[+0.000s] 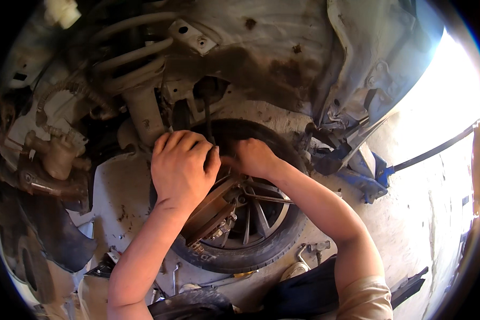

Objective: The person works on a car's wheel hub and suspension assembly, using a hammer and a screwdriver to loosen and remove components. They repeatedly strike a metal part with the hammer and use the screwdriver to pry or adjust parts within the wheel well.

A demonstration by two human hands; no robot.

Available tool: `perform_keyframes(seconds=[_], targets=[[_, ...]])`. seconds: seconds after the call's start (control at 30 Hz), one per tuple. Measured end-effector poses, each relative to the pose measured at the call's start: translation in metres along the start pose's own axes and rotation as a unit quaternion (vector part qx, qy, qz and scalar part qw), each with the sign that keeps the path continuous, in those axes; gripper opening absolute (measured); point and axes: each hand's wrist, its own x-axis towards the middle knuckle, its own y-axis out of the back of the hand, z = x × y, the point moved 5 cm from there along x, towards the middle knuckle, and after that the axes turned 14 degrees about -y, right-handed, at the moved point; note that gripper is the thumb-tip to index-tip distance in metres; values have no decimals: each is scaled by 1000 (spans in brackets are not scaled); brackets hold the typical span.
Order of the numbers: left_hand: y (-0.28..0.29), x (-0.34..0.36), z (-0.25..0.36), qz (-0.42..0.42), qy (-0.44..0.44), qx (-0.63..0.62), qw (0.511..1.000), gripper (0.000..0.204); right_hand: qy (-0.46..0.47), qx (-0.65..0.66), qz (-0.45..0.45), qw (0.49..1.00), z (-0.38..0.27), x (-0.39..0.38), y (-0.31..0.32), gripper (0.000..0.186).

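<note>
"While both hands crowd the middle of the frame, where is the dark rod?"

"Just above the gap between them. Its long axis runs nearly upright in the picture: upper end toward the dark opening at upper centre, lower end down by the thumb of the left hand. Whether they touch, I can't tell."

"Fingers?"

"The left ones lie close together, bent over, thumb set apart; what's under them is hidden. The right hand is curled, its tips unclear, so I can't tell if it pinches anything."

"Below that?"

"A rusty brake disc, nearly edge-on, slanting from lower left up toward the centre. Beneath it, the wheel lies flat. The strut stands at upper left; at right, the blue jack's dark handle points to the upper right."
</note>
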Motion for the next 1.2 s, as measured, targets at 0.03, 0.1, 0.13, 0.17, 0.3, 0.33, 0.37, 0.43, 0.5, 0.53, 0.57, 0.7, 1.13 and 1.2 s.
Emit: perform_keyframes(seconds=[0.03, 0.1, 0.13, 0.17, 0.3, 0.33, 0.37, 0.43, 0.5, 0.53, 0.57, 0.7, 1.13, 1.2], targets=[[0, 1, 1, -1, 0, -2, 1000, 10, -28, -24, -4, 999, 6, 3, -4, 37], [-2, 2, 3, -1, -2, -6, 1000, 10, 67, 2, 49, 997, 11, 2, -9, 40], [-2, 2, 3, -2, -1, -2, 1000, 10, 118, 18, 73, 990, 7, -2, -9, 41], [-3, 2, 3, -3, -2, 1, 1000, 9, 144, 52, 88, 984, 7, -6, -7, 41], [-1, 2, 1, -20, -1, 17, 1000, 9, 75, 40, 27, 996, -7, -12, 14, 35], [-2, 3, 2, -18, -3, 18, 1000, 9, 8, -4, -21, 1000, -4, -12, 14, 33], [-3, 2, 2, -16, -6, 20, 1000, 8, 16, -3, -24, 1000, -3, -10, 10, 34], [-4, 3, 2, -23, -5, 20, 1000, 9, 32, 1, -31, 999, 1, -5, 2, 36], [-2, 4, 2, -43, 3, 20, 999, 11, 121, 44, 45, 991, 3, -6, 4, 37], [-3, 4, 3, -40, -1, 19, 999, 10, 165, 66, 81, 981, 3, -9, 6, 37], [-3, 5, 4, -39, -6, 22, 999, 9, 174, 87, 86, 977, 5, -10, 5, 37], [-3, 7, 5, -38, -15, 30, 999, 6, 84, 63, 1, 994, 0, -8, 16, 36], [-5, 9, 7, -60, -16, 38, 997, 6, 140, 183, 78, 970, 17, -8, 31, 40], [-5, 11, 7, -65, -14, 35, 997, 6, 125, 208, 93, 966, 24, -8, 37, 44]])
